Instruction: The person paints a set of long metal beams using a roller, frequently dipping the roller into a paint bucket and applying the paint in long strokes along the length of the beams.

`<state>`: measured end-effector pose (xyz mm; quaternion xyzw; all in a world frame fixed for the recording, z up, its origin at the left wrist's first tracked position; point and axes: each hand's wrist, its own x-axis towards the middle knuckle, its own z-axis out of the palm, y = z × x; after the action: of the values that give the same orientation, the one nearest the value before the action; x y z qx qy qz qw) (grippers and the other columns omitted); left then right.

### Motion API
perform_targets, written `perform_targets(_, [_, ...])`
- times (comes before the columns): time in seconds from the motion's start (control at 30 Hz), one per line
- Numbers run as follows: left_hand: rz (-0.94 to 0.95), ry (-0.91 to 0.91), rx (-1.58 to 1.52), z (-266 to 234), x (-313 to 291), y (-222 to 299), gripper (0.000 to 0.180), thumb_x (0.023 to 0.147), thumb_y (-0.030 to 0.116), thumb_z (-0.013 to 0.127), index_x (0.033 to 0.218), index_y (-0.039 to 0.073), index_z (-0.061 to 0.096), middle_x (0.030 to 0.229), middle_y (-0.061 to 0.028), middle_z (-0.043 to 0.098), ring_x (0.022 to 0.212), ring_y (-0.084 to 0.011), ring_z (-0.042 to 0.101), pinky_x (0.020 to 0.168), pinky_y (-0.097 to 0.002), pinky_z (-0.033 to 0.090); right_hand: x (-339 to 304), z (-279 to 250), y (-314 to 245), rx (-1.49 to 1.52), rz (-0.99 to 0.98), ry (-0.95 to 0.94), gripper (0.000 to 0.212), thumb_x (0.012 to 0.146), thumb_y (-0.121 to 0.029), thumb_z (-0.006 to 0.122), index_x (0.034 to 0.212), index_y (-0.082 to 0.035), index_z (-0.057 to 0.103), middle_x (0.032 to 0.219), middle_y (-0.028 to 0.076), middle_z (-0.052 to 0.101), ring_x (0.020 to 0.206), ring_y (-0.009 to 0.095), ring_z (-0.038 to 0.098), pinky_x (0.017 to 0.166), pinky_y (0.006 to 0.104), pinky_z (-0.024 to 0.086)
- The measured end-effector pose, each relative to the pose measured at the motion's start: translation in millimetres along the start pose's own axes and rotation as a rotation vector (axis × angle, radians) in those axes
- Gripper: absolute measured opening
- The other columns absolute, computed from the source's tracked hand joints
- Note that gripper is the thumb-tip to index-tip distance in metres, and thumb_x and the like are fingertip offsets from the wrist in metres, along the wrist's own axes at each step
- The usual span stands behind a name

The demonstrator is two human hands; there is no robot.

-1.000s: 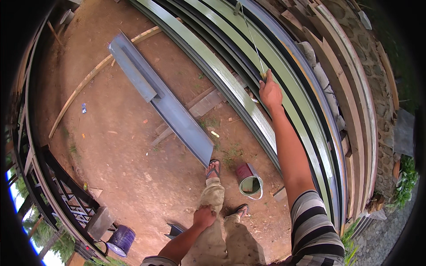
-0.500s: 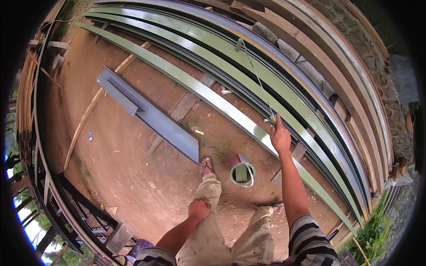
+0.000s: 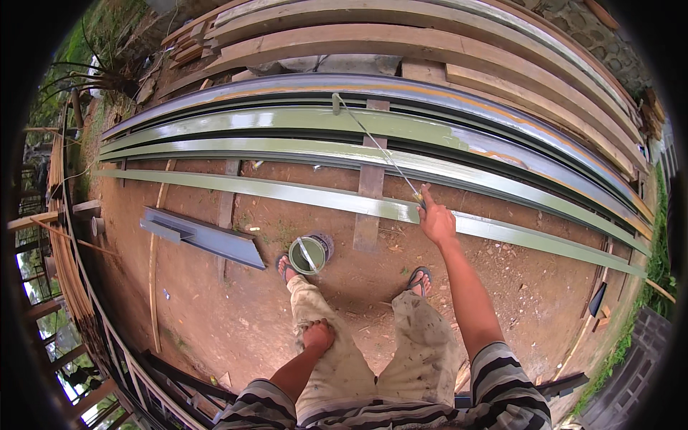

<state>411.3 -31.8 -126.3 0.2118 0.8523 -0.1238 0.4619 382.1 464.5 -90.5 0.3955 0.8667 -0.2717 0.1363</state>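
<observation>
My right hand (image 3: 437,221) is closed round the handle of a long-stemmed paint roller (image 3: 387,154). Its green roller head (image 3: 336,104) lies at the far edge of a long metal beam (image 3: 287,120) coated wet green. Further right, that beam still shows bare grey with an orange streak. Fingers curled, my left hand (image 3: 317,335) rests on my left trouser leg, and no tool shows in it. Near my left foot stands a paint bucket (image 3: 308,255) with green paint inside and a pale handle across its top.
Nearer me lies a thin green beam (image 3: 287,188) on wooden supports (image 3: 370,183). A short grey metal channel (image 3: 208,238) lies on the dirt at left. Timber planks (image 3: 401,46) are stacked beyond the beams. My sandalled feet stand on the dirt.
The view has turned, so the beams now run more across it. My right foot is now fully in view. The bucket now appears further left. The roller stays in my right hand.
</observation>
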Motion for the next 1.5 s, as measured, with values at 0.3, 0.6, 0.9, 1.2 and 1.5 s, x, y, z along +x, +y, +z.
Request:
perform_targets(0.3, [0.290,-0.172,-0.494,-3,-75,214,0.044,0.095,0.037,0.056,0.131,0.012,0.059,0.131,-0.0206,0.065,0.113,-0.0403,0.067,0.097,-0.0506,0.053,-77,-63,200,-0.072,0.106,0.073,0.068,0.098,-0.027,0.060,0.160,-0.027,0.034,0.102,0.024,0.074,0.095,0.044,0.071,0.085,0.0559,0.055])
perform_targets(0.6, [0.468,0.080,-0.280,-64,-78,254,0.046,0.092,0.031,0.061,0.131,0.007,0.060,0.131,-0.0157,0.065,0.128,-0.0325,0.056,0.109,-0.0479,0.045,-142,-104,317,-0.076,0.206,0.156,0.075,0.096,-0.017,0.060,0.162,-0.031,0.029,0.103,0.026,0.072,0.090,0.049,0.069,0.079,0.0573,0.054])
perform_targets(0.9, [0.297,-0.101,-0.254,-76,-28,256,0.041,0.091,0.031,0.060,0.125,0.007,0.061,0.132,-0.0152,0.064,0.130,-0.0337,0.055,0.109,-0.0487,0.045,-91,-102,288,-0.135,0.045,0.076,0.077,0.094,-0.019,0.061,0.162,-0.032,0.028,0.112,0.021,0.070,0.089,0.045,0.069,0.077,0.0543,0.056])
perform_targets(1.2, [0.281,-0.137,-0.207,-112,5,299,0.041,0.091,0.031,0.057,0.123,0.006,0.062,0.127,-0.0209,0.065,0.124,-0.0371,0.059,0.106,-0.0480,0.048,-49,-95,274,-0.128,0.061,0.041,0.074,0.097,-0.027,0.061,0.162,-0.038,0.026,0.105,0.018,0.069,0.086,0.044,0.069,0.076,0.0559,0.056])
perform_targets(1.5, [0.112,-0.181,-0.068,-95,-12,407,0.041,0.090,0.031,0.056,0.122,0.006,0.063,0.125,-0.0196,0.067,0.124,-0.0365,0.060,0.107,-0.0471,0.047,-94,-143,467,-0.045,0.179,0.071,0.074,0.096,-0.023,0.061,0.161,-0.036,0.030,0.109,0.018,0.070,0.084,0.044,0.070,0.073,0.0553,0.057])
